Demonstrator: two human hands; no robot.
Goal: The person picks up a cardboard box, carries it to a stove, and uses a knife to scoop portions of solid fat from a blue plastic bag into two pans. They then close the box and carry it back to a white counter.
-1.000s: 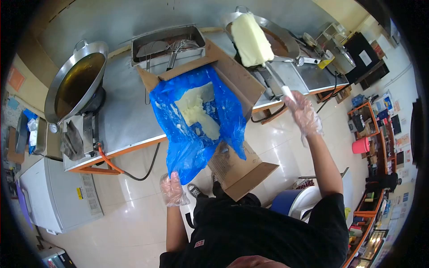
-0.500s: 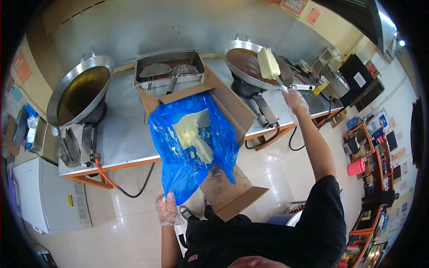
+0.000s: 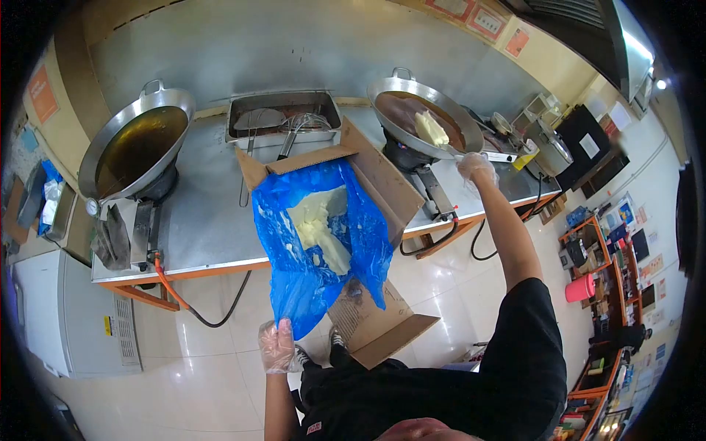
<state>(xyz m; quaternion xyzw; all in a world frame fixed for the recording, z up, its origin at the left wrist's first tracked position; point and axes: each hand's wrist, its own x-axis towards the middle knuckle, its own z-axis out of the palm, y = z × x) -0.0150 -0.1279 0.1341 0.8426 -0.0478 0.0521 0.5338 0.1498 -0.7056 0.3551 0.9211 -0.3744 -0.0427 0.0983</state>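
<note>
My left hand [image 3: 276,348], in a clear plastic glove, pinches the lower corner of a blue plastic liner [image 3: 293,298]. That liner spreads out of an opened cardboard box [image 3: 384,184] and holds a pale yellow block of fat [image 3: 318,220], with its surface gouged. Reaching to the right, my gloved right hand [image 3: 478,169] is closed on a metal-handled utensil [image 3: 454,153], whose head is hidden by a large lump of the fat [image 3: 431,130]. The lump is at the near side of the right wok [image 3: 382,82], overlapping its brown liquid in this view.
A second wok [image 3: 87,170] of dark oil sits on a burner at left. Between the woks stands a metal tray [image 3: 334,117] with a whisk-like wire tool and strainer. Orange and black hoses [image 3: 184,298] hang below the steel table [image 3: 206,220]. A lidded pot [image 3: 548,140] stands at right.
My right hand has lowered the lump of fat from above the right wok's rim down toward its liquid. My left hand keeps its hold on the liner; the view has shifted slightly.
</note>
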